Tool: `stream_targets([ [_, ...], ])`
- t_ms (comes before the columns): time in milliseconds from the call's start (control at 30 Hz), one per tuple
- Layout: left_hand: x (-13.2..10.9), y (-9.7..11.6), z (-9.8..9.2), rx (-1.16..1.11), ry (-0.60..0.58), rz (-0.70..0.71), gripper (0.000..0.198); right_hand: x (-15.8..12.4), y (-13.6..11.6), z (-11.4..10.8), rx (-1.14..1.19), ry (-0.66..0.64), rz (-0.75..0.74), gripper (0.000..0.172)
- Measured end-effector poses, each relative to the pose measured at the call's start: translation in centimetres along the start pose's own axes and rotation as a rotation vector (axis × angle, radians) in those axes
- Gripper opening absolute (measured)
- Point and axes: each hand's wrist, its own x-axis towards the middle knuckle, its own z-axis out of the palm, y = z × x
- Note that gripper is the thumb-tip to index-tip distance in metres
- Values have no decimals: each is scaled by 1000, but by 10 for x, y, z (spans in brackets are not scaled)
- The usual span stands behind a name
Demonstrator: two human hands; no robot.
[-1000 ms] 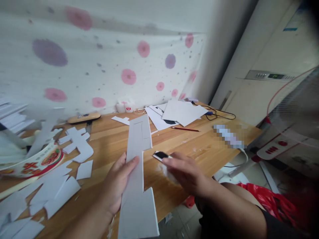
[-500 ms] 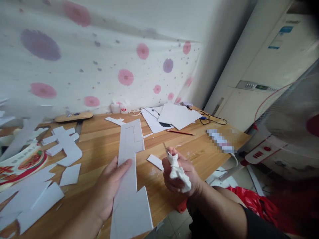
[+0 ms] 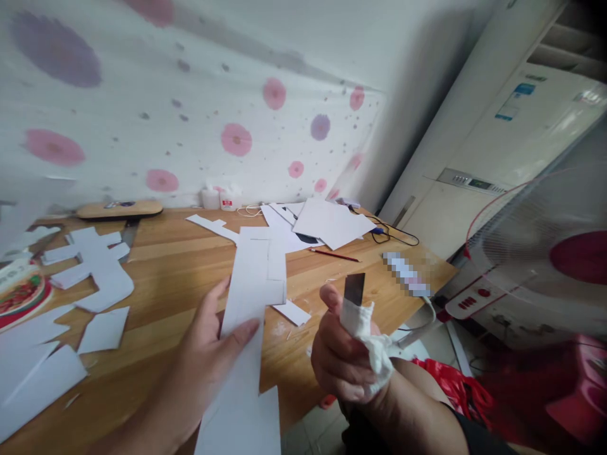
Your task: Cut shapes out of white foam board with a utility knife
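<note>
My left hand (image 3: pixel 213 354) grips a long white foam board piece (image 3: pixel 253 284) by its left edge, thumb on top. The piece has notched sides and pencil lines near its far end. My right hand (image 3: pixel 344 354) is closed around a blade (image 3: pixel 354 289) whose lower part is wrapped in white tissue (image 3: pixel 358 319). The dark flat blade points up, apart from the board. Between the hands a small white offcut (image 3: pixel 293 312) lies on the wooden table (image 3: pixel 180 265).
Cut white pieces (image 3: pixel 102 272) cover the table's left side. White sheets (image 3: pixel 327 221), a red pencil (image 3: pixel 334 254) and small white bottles (image 3: pixel 227 197) are at the back. A pixelated strip (image 3: pixel 406 273) lies near the right edge, beside a fan (image 3: pixel 526 240).
My right hand has turned, so the blade's flat face now shows. The board has come slightly nearer and tilted. The view has shifted a little to the right.
</note>
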Motion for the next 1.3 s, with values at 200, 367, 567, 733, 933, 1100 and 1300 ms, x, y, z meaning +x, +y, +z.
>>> stream_targets([
  [200, -8, 5, -3, 404, -99, 392, 19, -14, 45, -19, 13, 171, 40, 55],
  [367, 9, 4, -17, 593, -81, 315, 16, -12, 75, -19, 135, 117, -30, 55],
  [567, 12, 2, -24, 739, 181, 706, 11, -8, 84, -25, 69, 87, -61, 49],
  [733, -16, 29, -10, 487, -21, 976, 15, -20, 91, -46, 3, 189, 105, 61],
  [933, -16, 25, -6, 403, 36, 890, 19, -15, 97, -49, 195, 72, 190, 82],
  [1100, -17, 22, -7, 337, -14, 765, 20, -7, 92, -44, 99, 95, 233, 76],
  [1300, -18, 23, -6, 281, -80, 618, 21, 0, 95, -40, 193, -268, 125, 81],
])
